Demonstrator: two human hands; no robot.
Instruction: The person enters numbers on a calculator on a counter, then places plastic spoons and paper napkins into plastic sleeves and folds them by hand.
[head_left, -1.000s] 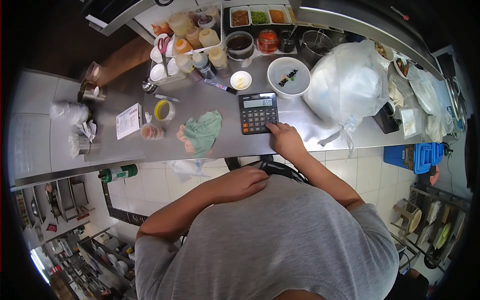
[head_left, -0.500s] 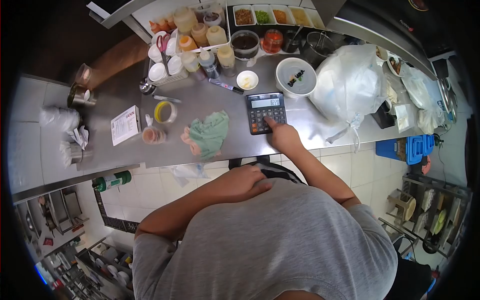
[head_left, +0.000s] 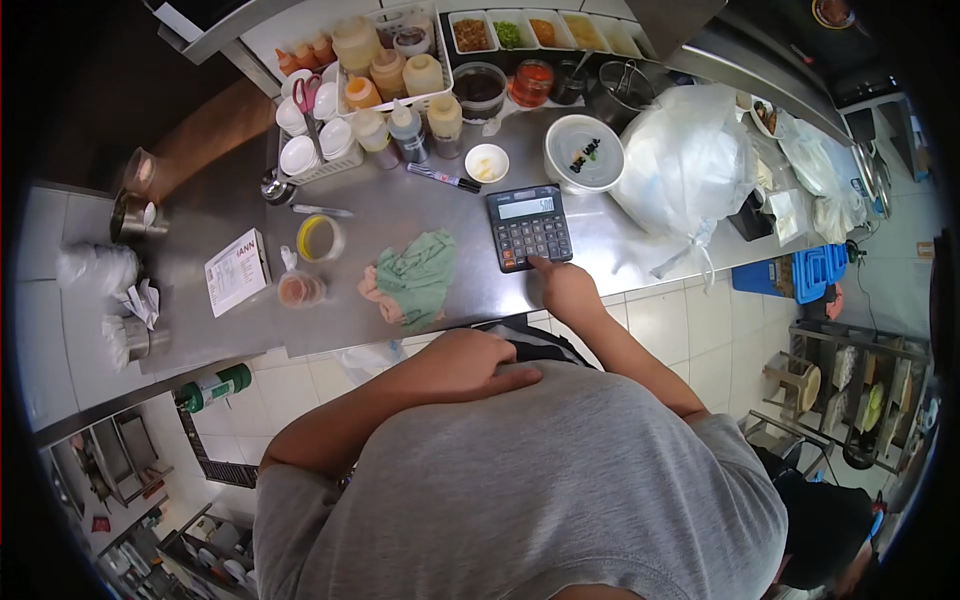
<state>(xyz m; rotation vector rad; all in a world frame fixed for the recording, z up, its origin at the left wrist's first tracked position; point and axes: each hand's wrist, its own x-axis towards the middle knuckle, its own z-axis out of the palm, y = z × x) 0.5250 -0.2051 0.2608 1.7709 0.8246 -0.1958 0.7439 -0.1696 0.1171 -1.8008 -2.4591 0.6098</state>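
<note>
The counter (head_left: 385, 212) looked like smooth metal, mostly a muted grey sheen, with brighter glare towards the clear plastic bag (head_left: 685, 160), whose thin, wrinkled film was glossy. The calculator (head_left: 530, 228) had a dark plastic casing. The green cloth (head_left: 420, 272) was matt, soft-looking and crumpled, as was the pinkish cloth (head_left: 378, 291) beside it. The white bowl (head_left: 487, 163) looked smooth and glossy; the round tub (head_left: 584, 154) was pale, smooth plastic. The squeeze bottles (head_left: 407, 131) appeared to be translucent plastic. The printed card (head_left: 238, 272) looked like flat white paper or cardboard. The grey shirt (head_left: 540, 470) was matt, flecked fabric with soft creases, and the floor tiles (head_left: 660, 325) were pale and smooth.
</note>
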